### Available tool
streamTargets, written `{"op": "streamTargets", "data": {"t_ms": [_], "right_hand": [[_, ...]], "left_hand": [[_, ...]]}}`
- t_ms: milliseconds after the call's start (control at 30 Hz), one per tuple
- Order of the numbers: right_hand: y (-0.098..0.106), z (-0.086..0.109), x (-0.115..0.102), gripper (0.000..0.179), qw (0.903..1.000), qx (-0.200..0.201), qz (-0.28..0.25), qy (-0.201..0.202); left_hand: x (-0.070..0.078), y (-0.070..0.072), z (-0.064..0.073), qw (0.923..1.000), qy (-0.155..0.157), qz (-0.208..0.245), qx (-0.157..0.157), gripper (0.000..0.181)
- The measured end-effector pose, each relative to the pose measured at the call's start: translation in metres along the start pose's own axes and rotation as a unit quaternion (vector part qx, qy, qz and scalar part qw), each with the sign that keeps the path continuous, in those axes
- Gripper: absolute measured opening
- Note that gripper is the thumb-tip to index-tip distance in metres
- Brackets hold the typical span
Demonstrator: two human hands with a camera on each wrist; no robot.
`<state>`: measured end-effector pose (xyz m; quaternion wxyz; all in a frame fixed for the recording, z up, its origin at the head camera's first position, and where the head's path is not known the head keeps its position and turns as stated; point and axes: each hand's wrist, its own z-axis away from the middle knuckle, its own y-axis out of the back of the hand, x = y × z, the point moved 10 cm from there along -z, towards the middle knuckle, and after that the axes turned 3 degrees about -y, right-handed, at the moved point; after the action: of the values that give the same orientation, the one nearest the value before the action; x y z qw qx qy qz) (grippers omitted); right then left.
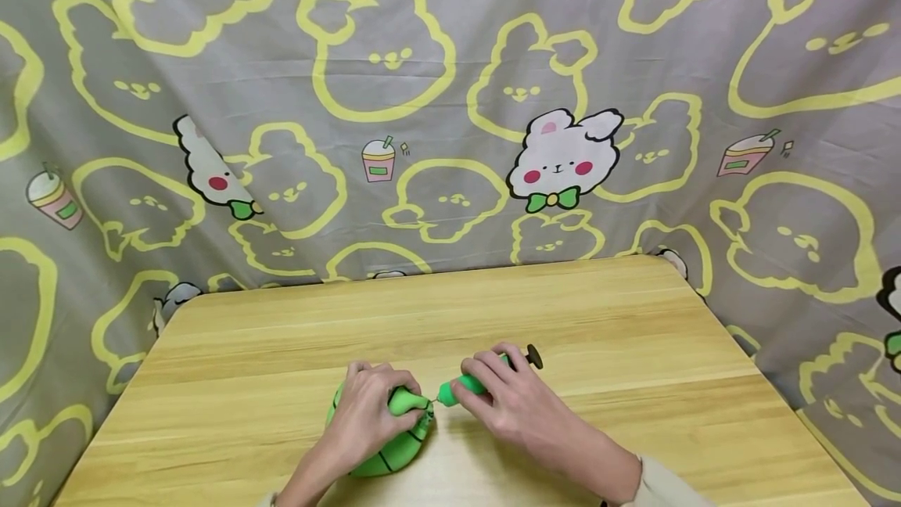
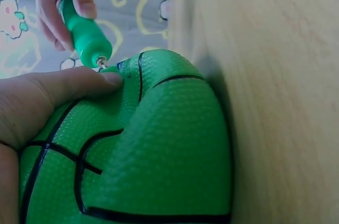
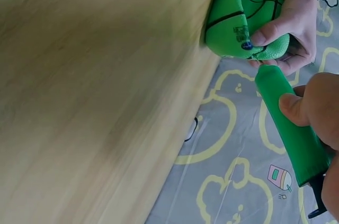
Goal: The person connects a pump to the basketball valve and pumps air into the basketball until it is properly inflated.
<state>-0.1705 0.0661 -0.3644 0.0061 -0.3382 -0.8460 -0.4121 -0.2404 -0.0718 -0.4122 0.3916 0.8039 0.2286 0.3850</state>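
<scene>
A partly deflated green ball (image 1: pixel 390 456) with black lines lies on the table, its skin folded inward. My left hand (image 1: pixel 369 405) grips it, thumb and fingers pinching the skin beside a printed patch (image 3: pixel 242 34). In my right hand (image 1: pixel 510 397) is a green hand pump (image 3: pixel 288 123), its barrel gripped between thumb and fingers. The pump's black handle (image 1: pixel 535 356) points away to the right. A thin metal needle (image 2: pixel 101 62) at the pump's front end meets the ball right by the left thumb; its tip is hidden.
The wooden table (image 1: pixel 281 335) reaches back to a grey curtain (image 1: pixel 436 139) with yellow cartoon outlines, which hangs behind it and along both sides. The ball and pump are near the table's front.
</scene>
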Motion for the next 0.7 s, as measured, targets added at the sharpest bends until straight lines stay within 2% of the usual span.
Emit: {"op": "streamTargets", "data": {"t_ms": [167, 333, 500, 700], "right_hand": [[0.001, -0.001, -0.001, 0.042, 0.9997, 0.023, -0.002, 0.005], [0.0, 0.0, -0.005, 0.039, 0.999, 0.04, 0.017, 0.012], [-0.005, 0.002, -0.006, 0.037, 0.9986, 0.039, 0.031, 0.017], [-0.011, 0.003, -0.007, 0.034, 0.9984, 0.028, 0.042, 0.026]], "left_hand": [[-0.002, 0.001, 0.0, 0.9998, 0.013, 0.011, 0.009, 0.03], [-0.002, 0.003, 0.0, 0.9989, 0.021, 0.009, 0.041, 0.033], [0.001, 0.002, 0.001, 0.9977, 0.009, -0.004, 0.067, 0.035], [-0.001, 0.002, 0.003, 0.9968, 0.005, 0.005, 0.08, 0.035]]}}
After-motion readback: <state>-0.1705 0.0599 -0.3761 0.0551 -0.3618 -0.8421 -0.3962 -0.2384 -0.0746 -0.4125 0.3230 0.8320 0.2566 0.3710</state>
